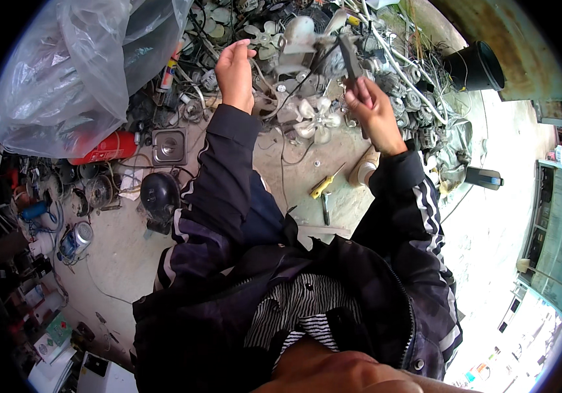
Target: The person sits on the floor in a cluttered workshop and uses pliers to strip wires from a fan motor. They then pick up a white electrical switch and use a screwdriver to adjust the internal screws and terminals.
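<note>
At the upper left, a large clear plastic bag (pixel 91 72) bulges, cut off by the top edge; its cloudy folds make any contents impossible to tell. Beneath its lower edge lies a red cylinder (pixel 105 148), partly covered by it. Just right of that, a square metal pan (pixel 169 147) sits on the floor (pixel 222 175); whether it is lidded is unclear. The clutter at the far left sinks into dark shadow.

The left hand (pixel 235 77) is raised at the near side of a heap of metal parts, its fingers released and slightly bent; whether their tips touch a part is hard to see. Right of it, a pale metal piece (pixel 299 40) on the heap is blurred. Below, a white fan blade (pixel 317 120) lies near a yellow-handled screwdriver (pixel 322 188) on the floor.

The right hand (pixel 376 111) has its fingers clenched around a dark tool (pixel 349 56), pointing up over the heap; its far end is blurred, and its kind cannot be told. Farther right, a black bucket (pixel 477 67) leans, its inside too dark to read.
</note>
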Demonstrator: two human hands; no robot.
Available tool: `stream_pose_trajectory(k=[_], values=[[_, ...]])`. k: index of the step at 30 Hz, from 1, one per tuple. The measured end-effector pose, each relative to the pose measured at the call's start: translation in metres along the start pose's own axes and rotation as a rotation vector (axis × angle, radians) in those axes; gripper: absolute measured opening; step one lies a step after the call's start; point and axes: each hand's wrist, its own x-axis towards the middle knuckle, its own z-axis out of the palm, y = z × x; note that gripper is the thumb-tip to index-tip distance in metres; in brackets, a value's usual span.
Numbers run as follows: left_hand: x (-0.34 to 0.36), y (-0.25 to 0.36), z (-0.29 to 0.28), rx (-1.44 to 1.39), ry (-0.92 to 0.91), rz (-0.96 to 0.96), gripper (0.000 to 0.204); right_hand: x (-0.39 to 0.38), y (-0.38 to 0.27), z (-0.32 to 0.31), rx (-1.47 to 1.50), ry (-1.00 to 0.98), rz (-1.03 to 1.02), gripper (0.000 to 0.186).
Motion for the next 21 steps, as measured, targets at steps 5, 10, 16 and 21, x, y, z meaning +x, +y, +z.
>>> stream_pose_trajectory(k=[5, 10, 16, 21], values=[[0.007, -0.002, -0.003, -0.048, 0.041, 0.047, 0.018, 0.015, -0.027, -0.003, 0.024, 0.1, -0.046, 0.025], [0.014, -0.006, -0.012, -0.099, 0.091, 0.095, 0.018, 0.028, -0.091, -0.001, -0.04, 0.162, -0.228, 0.024], [0.017, -0.004, -0.014, -0.102, 0.117, 0.043, 0.017, 0.041, -0.097, -0.002, -0.097, 0.108, -0.151, 0.021], [0.007, 0.004, -0.014, -0.175, 0.101, -0.025, 0.015, 0.029, 0.019, -0.018, 0.037, 0.019, 0.426, 0.018]])
